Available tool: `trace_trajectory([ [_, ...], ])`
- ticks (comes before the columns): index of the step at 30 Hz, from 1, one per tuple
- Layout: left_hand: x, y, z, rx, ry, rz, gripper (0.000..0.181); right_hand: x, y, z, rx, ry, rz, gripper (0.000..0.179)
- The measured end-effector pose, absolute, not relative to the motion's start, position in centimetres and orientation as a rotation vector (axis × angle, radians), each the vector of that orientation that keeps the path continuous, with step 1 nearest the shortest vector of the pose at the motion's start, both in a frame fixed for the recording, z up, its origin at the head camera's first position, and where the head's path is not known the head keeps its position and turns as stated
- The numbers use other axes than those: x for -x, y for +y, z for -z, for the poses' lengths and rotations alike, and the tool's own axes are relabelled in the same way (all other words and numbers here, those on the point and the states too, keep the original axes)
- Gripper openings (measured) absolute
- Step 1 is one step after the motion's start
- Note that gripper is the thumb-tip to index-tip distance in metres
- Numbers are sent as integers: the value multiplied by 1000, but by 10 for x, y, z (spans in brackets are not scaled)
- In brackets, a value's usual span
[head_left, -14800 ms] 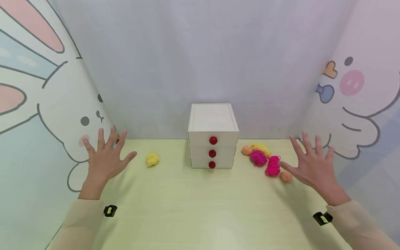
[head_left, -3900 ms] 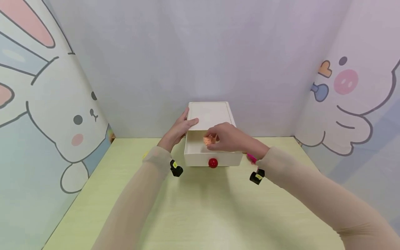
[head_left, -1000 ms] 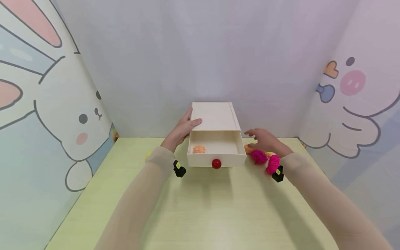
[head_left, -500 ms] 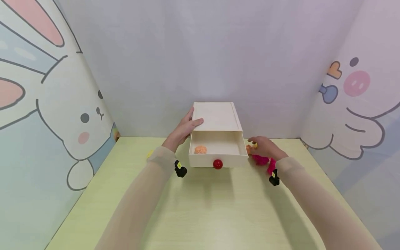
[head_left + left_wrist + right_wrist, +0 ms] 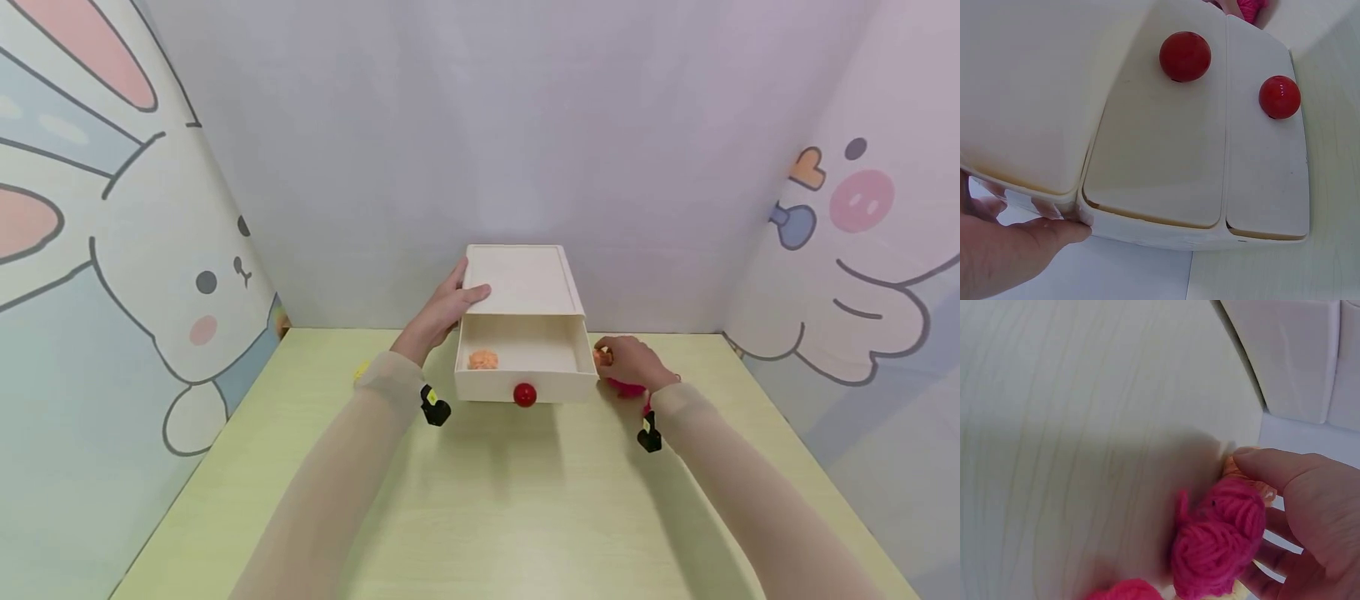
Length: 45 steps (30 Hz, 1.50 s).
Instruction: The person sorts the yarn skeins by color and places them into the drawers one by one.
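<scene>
A small white drawer cabinet [image 5: 521,279] stands at the back of the table with its top drawer [image 5: 491,385] pulled out. Inside that drawer, at its left, lies an orange ball of yarn [image 5: 483,359]. My left hand [image 5: 438,315] holds the cabinet's left side, thumb on the top. To the right of the cabinet, my right hand [image 5: 636,363] pinches another orange ball of yarn [image 5: 602,357] between thumb and fingers. In the right wrist view a magenta ball of yarn [image 5: 1219,537] sits right beside this hand and partly covers the orange one.
A yellow ball of yarn [image 5: 362,367] lies left of the cabinet, mostly behind the left arm. Pink yarn [image 5: 1125,591] and a bit of yellow yarn [image 5: 1239,591] show near the right hand. Red knobs [image 5: 1185,57] stick out from the drawer fronts. Cloth walls surround the table.
The top drawer was opened and one orange ball put inside. In the last second my right hand came down onto the second orange ball and took hold of it. My left hand stayed on the cabinet.
</scene>
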<state>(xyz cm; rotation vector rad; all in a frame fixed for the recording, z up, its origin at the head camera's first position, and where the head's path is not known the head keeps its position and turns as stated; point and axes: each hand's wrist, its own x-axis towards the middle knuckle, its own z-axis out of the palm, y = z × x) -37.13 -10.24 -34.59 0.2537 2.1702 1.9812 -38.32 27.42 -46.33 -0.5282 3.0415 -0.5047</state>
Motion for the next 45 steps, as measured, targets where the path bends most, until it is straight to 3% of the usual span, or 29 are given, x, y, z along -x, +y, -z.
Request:
trace_trajectory([
  [12, 370, -101, 345, -251, 2179, -1972, 90, 377, 273, 462, 614, 3064, 554, 23],
  [24, 371, -102, 346, -246, 2182, -1972, 90, 349, 272, 397, 691, 3035, 554, 38],
  [45, 371, -105, 346, -243, 2210, -1941, 91, 289, 246, 305, 1051, 3047, 476, 38],
])
